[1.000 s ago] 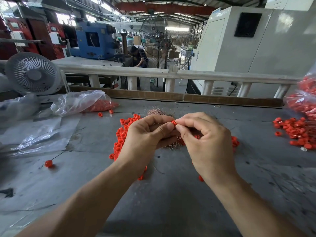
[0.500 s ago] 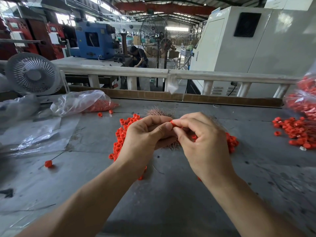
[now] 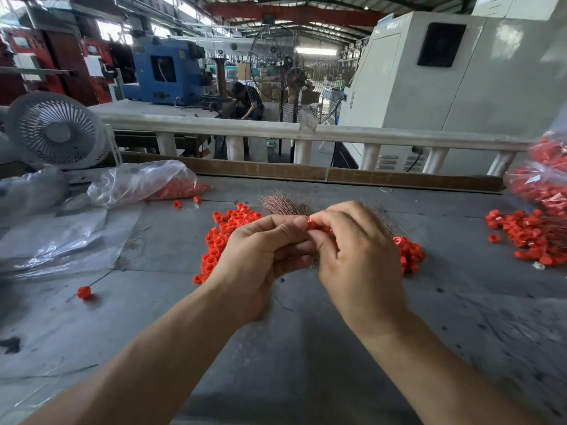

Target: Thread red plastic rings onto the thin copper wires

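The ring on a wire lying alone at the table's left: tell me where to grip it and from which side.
Pinch the red ring itself across its sides, coming from above. The wire through it is thin and lies flat on the table, so it probably offers poor purchase, while the ring stands proud.

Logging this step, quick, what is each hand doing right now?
Left hand: fingers curled, pinching at the red ring; any wire in it is hidden.
Right hand: pinching the same red ring.
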`<move>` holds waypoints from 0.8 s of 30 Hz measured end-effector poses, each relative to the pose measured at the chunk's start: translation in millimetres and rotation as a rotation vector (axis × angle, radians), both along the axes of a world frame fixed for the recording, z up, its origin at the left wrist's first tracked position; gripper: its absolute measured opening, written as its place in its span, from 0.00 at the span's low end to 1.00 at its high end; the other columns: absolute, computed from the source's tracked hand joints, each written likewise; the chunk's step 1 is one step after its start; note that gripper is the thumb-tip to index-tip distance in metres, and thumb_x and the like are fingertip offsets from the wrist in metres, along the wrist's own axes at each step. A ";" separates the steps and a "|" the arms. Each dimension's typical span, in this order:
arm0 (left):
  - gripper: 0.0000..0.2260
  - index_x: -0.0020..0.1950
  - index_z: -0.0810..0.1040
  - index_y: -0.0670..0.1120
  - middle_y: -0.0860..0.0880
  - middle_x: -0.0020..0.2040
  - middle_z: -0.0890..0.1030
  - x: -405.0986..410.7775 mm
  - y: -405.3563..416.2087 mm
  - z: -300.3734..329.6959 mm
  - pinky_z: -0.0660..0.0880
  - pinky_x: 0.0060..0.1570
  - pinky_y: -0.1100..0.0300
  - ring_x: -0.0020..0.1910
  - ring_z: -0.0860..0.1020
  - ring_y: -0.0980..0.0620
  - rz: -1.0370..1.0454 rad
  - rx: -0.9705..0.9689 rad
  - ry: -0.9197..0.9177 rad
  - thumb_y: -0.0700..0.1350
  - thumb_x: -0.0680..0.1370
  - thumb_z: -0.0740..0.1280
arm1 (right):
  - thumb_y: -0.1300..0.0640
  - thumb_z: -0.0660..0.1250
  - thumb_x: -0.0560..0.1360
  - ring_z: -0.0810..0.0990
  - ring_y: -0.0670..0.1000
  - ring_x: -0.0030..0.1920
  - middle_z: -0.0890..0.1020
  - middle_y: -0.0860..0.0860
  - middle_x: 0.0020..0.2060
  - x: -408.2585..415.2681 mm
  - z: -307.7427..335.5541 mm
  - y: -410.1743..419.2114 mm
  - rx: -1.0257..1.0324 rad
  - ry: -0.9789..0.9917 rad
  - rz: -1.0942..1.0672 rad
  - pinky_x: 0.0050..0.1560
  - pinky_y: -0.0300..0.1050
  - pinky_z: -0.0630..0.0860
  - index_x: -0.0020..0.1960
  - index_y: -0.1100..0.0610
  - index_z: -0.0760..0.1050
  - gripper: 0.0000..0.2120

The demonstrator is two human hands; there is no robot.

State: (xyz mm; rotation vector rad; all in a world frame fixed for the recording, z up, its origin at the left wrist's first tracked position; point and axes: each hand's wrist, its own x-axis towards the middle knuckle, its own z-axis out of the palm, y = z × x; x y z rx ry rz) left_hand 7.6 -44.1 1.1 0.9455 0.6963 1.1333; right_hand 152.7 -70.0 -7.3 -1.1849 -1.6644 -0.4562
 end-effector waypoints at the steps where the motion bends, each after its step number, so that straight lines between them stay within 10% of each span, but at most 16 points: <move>1: 0.08 0.48 0.84 0.41 0.38 0.45 0.84 -0.1 0.0 0.0 0.83 0.45 0.57 0.41 0.83 0.48 0.001 -0.004 0.002 0.43 0.71 0.74 | 0.62 0.72 0.77 0.81 0.56 0.47 0.81 0.53 0.45 -0.5 0.0 0.5 0.000 -0.004 0.000 0.46 0.52 0.80 0.47 0.60 0.82 0.02; 12: 0.18 0.61 0.79 0.33 0.38 0.50 0.81 3.4 0.0 -1.6 0.79 0.45 0.55 0.41 0.79 0.49 -0.020 0.015 0.019 0.44 0.77 0.71 | 0.68 0.69 0.76 0.81 0.59 0.46 0.81 0.56 0.44 1.8 -2.1 6.1 -0.002 0.002 0.033 0.46 0.53 0.78 0.46 0.64 0.80 0.02; 24: 0.11 0.48 0.84 0.39 0.41 0.41 0.81 -4.6 8.3 -4.0 0.80 0.47 0.55 0.41 0.81 0.48 0.045 0.233 0.073 0.45 0.72 0.76 | 0.59 0.71 0.79 0.80 0.49 0.47 0.79 0.50 0.49 6.8 5.0 3.8 -0.090 0.035 0.245 0.45 0.50 0.79 0.57 0.58 0.82 0.07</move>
